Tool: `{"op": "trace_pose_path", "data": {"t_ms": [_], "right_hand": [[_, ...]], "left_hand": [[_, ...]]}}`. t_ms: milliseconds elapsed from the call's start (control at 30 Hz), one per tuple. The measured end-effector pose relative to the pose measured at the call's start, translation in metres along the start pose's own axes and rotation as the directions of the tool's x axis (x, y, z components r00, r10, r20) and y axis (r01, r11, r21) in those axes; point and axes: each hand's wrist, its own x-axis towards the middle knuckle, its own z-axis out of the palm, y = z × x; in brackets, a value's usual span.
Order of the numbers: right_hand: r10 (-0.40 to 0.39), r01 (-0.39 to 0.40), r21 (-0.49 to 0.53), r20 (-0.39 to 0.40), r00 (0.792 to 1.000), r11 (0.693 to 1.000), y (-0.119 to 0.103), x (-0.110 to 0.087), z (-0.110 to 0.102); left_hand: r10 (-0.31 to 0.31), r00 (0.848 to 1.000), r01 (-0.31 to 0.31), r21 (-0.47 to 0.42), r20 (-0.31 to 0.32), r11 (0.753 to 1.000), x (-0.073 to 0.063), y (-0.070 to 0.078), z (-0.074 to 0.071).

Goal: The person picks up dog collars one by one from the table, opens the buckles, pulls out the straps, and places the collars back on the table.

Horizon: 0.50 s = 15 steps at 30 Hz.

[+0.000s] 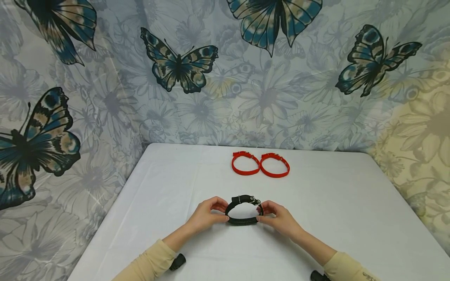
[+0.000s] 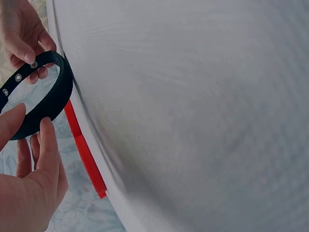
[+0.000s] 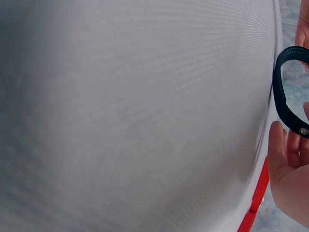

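Observation:
A black buckled collar (image 1: 242, 221), closed into a ring, is between my two hands in the head view. Its metal buckle and small rings face the far side. My left hand (image 1: 207, 214) pinches the left side of the band between thumb and fingers. On the opposite side, my right hand (image 1: 279, 218) grips the band near the metal fittings. The left wrist view shows the black collar (image 2: 62, 89) with metal eyelets along the strap. At the right wrist view's edge, the collar (image 3: 280, 94) is partly cut off.
Two red collars (image 1: 245, 172), also buckled into rings, lie side by side near the back of the white table (image 1: 183, 171). Behind it hangs a butterfly-print cloth (image 1: 204, 117). Dark devices (image 1: 177, 262) sit by both wrists.

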Motion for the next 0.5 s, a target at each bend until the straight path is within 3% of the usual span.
{"op": "trace_pose_path", "data": {"t_ms": [500], "right_hand": [[-0.011, 0.011, 0.01, 0.013, 1.0, 1.0, -0.0024, 0.0008, -0.003]], "left_hand": [[-0.003, 1.0, 0.003, 0.038, -0.007, 0.999, 0.0008, 0.004, -0.0013]]}}
